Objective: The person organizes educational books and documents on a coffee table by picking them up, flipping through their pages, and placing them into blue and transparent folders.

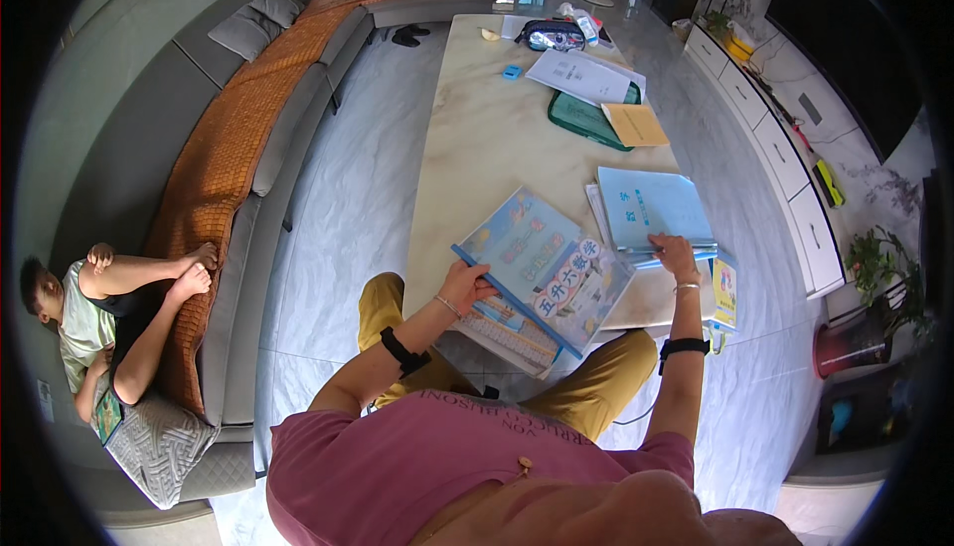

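Observation:
My left hand [468,287] grips the blue spine edge of a clear-covered folder [548,266] with a colourful printed sheet inside. The folder is tilted over the near edge of the marble-patterned table [477,143]. Beneath it, a stack of printed books or papers [514,330] juts past that edge, mostly hidden. Farther right, my right hand [677,257] has its fingers on the lower edge of a pile of blue-covered booklets [656,207]. White sheets [596,211] poke out on the pile's left side. The covers bear writing.
Beyond lie a green zip pouch [585,117], a tan notebook [637,125], white papers [577,76], a small blue device [511,72] and a pencil case [553,35]. A yellow-and-blue bag [724,289] hangs at the right table edge. A person [97,315] reclines on the sofa [246,248].

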{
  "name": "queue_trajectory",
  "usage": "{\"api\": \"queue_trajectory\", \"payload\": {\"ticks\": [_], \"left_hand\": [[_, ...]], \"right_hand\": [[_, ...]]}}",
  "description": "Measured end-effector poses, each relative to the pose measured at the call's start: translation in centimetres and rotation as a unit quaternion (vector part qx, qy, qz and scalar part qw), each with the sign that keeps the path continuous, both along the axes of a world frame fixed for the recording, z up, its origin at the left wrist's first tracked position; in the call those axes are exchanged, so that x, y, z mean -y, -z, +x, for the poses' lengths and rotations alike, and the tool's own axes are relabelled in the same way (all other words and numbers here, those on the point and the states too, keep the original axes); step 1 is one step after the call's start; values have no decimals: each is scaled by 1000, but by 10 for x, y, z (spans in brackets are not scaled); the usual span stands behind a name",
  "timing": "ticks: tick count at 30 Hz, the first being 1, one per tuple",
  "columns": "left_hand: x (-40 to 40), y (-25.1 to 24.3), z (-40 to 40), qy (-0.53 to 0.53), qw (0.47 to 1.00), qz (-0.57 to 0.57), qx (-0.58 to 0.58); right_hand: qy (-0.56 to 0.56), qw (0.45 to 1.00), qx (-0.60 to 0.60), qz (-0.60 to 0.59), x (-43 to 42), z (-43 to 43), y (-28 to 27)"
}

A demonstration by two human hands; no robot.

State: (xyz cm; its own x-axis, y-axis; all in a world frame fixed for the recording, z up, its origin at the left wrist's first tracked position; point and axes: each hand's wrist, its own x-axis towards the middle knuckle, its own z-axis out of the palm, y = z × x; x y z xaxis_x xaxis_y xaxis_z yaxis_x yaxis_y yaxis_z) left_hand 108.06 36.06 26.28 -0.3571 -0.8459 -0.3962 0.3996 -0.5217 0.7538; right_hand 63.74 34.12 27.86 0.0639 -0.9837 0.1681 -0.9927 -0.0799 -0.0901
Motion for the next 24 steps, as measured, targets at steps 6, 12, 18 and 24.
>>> {"api": "queue_trajectory", "payload": {"ticks": [6,12,18,24], "left_hand": [[0,-2,-2,-6,1000,-6,-4],[-2,-5,-3,-12,1000,-3,-7],[-1,-5,-3,-17,1000,9,-3],[1,1,-3,-11,1000,4,-6]], "right_hand": [[5,999,-31,19,1,3,-3],[14,999,-19,28,-2,8,-8],[-17,998,-56,-7,-2,5,-3],[-25,998,-51,-33,-2,-1,6]]}}
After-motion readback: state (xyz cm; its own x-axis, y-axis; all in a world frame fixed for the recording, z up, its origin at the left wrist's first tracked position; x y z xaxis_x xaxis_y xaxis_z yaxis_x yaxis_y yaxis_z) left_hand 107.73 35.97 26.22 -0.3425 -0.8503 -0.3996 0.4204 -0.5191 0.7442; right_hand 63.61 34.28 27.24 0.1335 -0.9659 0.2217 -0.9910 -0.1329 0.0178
